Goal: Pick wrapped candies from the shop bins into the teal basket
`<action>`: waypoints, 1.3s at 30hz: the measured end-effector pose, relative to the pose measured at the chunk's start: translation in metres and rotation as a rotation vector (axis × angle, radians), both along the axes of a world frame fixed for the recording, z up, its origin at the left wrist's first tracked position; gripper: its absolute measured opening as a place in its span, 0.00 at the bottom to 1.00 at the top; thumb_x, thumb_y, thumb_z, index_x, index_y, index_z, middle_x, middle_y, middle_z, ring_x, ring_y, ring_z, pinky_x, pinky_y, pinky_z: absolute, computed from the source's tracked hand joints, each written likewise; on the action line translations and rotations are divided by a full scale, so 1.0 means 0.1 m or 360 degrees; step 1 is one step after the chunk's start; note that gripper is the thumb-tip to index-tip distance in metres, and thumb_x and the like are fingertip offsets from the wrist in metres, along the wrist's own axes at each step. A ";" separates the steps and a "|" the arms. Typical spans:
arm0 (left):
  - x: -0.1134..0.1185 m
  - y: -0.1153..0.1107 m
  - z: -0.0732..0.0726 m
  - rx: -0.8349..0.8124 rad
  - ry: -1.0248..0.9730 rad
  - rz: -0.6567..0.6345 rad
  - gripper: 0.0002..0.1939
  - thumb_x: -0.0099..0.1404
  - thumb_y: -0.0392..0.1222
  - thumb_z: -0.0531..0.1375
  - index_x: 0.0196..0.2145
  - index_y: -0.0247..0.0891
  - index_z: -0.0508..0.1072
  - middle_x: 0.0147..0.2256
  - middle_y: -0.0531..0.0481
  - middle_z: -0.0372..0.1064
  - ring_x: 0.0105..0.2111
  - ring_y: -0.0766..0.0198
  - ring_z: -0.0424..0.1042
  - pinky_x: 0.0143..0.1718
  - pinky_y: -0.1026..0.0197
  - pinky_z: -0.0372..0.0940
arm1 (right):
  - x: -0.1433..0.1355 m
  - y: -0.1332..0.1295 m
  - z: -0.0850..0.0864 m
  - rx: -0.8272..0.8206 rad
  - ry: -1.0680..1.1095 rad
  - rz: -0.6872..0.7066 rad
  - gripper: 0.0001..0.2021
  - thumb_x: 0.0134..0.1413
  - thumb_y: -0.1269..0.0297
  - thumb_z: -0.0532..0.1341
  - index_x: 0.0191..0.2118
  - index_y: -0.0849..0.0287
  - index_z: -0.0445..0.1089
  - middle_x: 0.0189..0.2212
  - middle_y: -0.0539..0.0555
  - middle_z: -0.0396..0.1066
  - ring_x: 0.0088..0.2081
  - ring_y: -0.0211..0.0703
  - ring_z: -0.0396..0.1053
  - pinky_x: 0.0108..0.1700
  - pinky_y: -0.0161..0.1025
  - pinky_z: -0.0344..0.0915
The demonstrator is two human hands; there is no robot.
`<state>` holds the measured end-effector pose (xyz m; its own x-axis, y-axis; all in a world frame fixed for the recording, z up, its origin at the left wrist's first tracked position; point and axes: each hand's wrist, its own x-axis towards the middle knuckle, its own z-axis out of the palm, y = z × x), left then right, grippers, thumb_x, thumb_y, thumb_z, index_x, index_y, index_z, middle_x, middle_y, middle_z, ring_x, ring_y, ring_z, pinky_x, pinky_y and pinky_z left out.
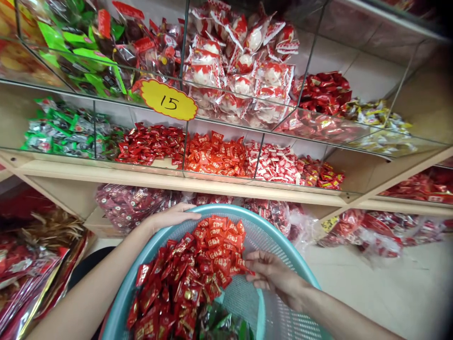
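Observation:
A teal plastic mesh basket [293, 250] is in front of me at the bottom of the view. Inside it, dark red wrapped candies [166, 283] lie beside a pile of orange-red candy packets [219, 238], with some green-wrapped candies [226, 321] at the near side. My left hand [175, 216] grips the basket's far-left rim, its fingers laid over the edge. Within the basket, my right hand [267, 271] is at the right side of the orange-red pile. Its thumb and fingers are closed on the edge of a packet there.
Ahead stands a wooden shelf [212, 182] with glass-walled compartments of wrapped candies. A yellow price tag [169, 100] marked 15 hangs on the upper glass. Bagged candies [130, 203] sit under the shelf. Shiny red and gold packages [31, 264] are at lower left.

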<state>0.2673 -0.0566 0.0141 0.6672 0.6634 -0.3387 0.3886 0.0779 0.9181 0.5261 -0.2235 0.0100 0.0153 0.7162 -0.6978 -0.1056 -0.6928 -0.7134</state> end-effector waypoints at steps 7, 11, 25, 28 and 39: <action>0.00 0.01 -0.02 0.0055 -0.0011 -0.0017 0.23 0.53 0.54 0.58 0.42 0.36 0.71 0.35 0.51 0.72 0.31 0.63 0.69 0.30 0.66 0.61 | -0.03 0.17 -0.05 -0.0134 -0.0031 0.0001 0.16 0.39 0.69 0.65 0.36 0.62 0.61 0.26 0.50 0.68 0.24 0.33 0.69 0.25 0.29 0.63; 0.00 0.03 -0.03 0.0103 -0.0024 -0.0017 0.22 0.53 0.53 0.58 0.41 0.36 0.72 0.36 0.51 0.72 0.33 0.62 0.68 0.32 0.66 0.61 | -0.06 0.22 -0.12 -0.0110 -0.0021 -0.0034 0.15 0.40 0.70 0.63 0.36 0.62 0.60 0.26 0.51 0.69 0.26 0.35 0.70 0.26 0.30 0.64; 0.00 -0.03 0.04 0.0055 0.0008 0.0014 0.20 0.53 0.53 0.58 0.39 0.36 0.72 0.34 0.51 0.72 0.31 0.63 0.68 0.30 0.66 0.60 | -0.16 0.23 -0.19 -0.0031 0.0152 -0.0227 0.16 0.33 0.72 0.66 0.31 0.60 0.59 0.24 0.49 0.68 0.30 0.38 0.71 0.35 0.32 0.69; 0.00 -0.02 0.01 0.0061 -0.0041 -0.0011 0.21 0.53 0.53 0.58 0.40 0.36 0.72 0.35 0.51 0.72 0.32 0.62 0.69 0.32 0.65 0.61 | -0.19 0.24 -0.22 -0.0012 0.0201 -0.0286 0.16 0.34 0.73 0.65 0.31 0.60 0.58 0.23 0.49 0.68 0.29 0.38 0.71 0.34 0.31 0.69; -0.02 -0.04 0.05 0.0065 -0.0025 0.0027 0.21 0.53 0.53 0.58 0.39 0.36 0.73 0.35 0.51 0.72 0.32 0.62 0.68 0.31 0.66 0.60 | -0.17 0.22 -0.33 0.0096 -0.0097 -0.0184 0.24 0.30 0.60 0.70 0.29 0.56 0.53 0.22 0.45 0.66 0.24 0.37 0.70 0.28 0.33 0.68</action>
<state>0.2658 -0.0608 0.0191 0.6607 0.6878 -0.3006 0.3730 0.0466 0.9266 0.5090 -0.2015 -0.0228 0.1413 0.7478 -0.6487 -0.1373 -0.6342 -0.7609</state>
